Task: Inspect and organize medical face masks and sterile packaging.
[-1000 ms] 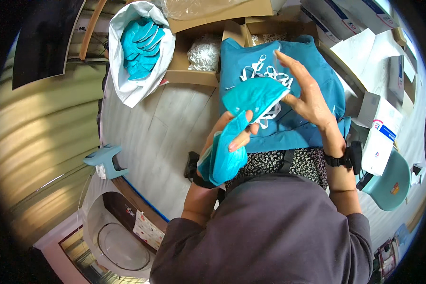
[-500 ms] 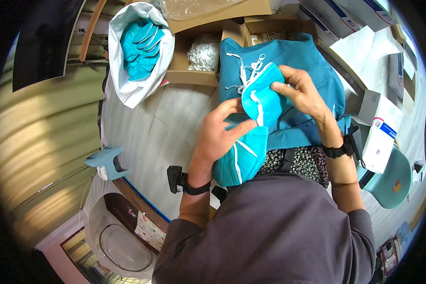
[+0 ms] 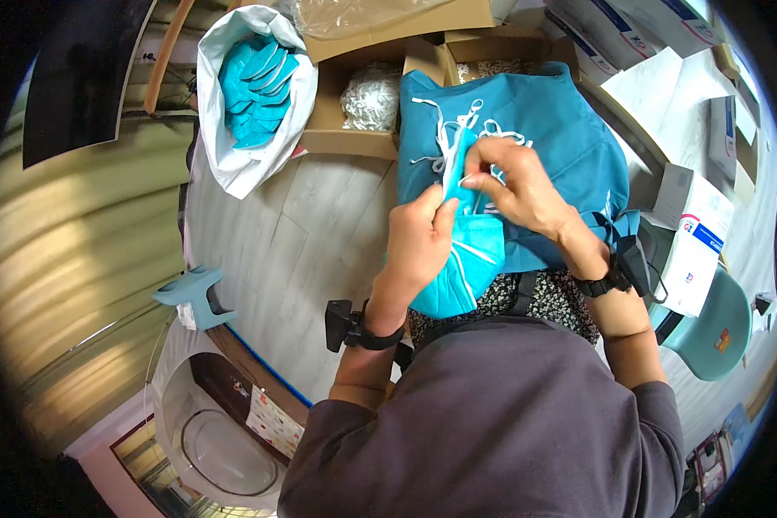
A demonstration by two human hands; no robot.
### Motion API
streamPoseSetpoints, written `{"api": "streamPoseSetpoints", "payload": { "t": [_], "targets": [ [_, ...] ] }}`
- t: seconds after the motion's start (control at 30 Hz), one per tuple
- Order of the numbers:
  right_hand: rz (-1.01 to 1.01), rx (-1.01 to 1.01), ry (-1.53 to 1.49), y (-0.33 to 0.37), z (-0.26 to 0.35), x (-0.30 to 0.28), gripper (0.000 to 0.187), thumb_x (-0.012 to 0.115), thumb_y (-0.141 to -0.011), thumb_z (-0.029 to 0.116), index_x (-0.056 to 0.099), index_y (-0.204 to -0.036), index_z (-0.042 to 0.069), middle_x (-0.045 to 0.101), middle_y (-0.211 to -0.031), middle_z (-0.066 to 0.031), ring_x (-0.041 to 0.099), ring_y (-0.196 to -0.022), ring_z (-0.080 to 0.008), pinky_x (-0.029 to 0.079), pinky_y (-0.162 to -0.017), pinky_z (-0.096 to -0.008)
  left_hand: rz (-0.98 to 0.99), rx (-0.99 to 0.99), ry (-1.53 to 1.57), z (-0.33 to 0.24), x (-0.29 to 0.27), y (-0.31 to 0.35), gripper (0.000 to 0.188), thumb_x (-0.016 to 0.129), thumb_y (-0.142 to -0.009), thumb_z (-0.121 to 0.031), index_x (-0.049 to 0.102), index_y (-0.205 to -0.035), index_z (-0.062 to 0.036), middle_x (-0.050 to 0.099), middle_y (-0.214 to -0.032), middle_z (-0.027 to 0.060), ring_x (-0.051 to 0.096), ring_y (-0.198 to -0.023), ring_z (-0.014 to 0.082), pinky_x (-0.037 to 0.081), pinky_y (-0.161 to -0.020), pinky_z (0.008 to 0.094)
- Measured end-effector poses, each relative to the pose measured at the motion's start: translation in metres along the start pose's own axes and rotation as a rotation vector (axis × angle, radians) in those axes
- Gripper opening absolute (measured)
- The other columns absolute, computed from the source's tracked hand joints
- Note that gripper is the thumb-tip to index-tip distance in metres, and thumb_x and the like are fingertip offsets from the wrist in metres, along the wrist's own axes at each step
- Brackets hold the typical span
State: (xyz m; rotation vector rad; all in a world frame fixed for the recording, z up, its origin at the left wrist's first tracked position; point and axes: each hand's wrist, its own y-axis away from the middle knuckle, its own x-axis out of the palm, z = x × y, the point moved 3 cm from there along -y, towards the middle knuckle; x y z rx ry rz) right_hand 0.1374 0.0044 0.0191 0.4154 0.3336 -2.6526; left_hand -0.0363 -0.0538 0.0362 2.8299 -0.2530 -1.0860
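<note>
A turquoise face mask (image 3: 460,173) stands folded, edge toward me, over my lap. My left hand (image 3: 420,239) is closed on its left edge, thumb and finger pinched together. My right hand (image 3: 524,187) has its fingers curled in a pinch at the mask's right side; whether they hold its edge or a strap is partly hidden. Just below hangs a second turquoise mask (image 3: 466,274) with white straps, its upper part near my left hand. White elastic cords (image 3: 445,138) lie on the blue cloth (image 3: 561,121) spread over my lap.
A white bag (image 3: 224,168) of turquoise masks stands at the far left. Beside it are an open cardboard box (image 3: 345,142) with a heap of white cords (image 3: 371,97) and another carton (image 3: 509,47). White boxes (image 3: 695,250) and a pale green chair (image 3: 712,332) stand to the right.
The upper mask has turned from flat to edge-on. My left hand has moved up and right to its edge, and my right hand has come down and closed in. The lower mask has shifted right.
</note>
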Motion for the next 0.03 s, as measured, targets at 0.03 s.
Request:
{"api": "streamPoseSetpoints", "payload": {
  "t": [0.03],
  "targets": [
    [-0.029,-0.076,0.149,-0.0016,-0.0027,-0.0078,0.011,0.072,-0.086,0.011,0.064,-0.086,0.003,0.067,-0.079,-0.0069,0.063,-0.074,-0.0240,0.048,-0.075,-0.0390,0.001,-0.003,-0.003,0.0016,-0.0002,0.0008,0.012,0.061,-0.097,-0.010,0.065,-0.093,0.0005,0.045,-0.062,-0.0023,0.037,-0.059,0.0024,0.032,-0.048,0.0263]
  ]
}}
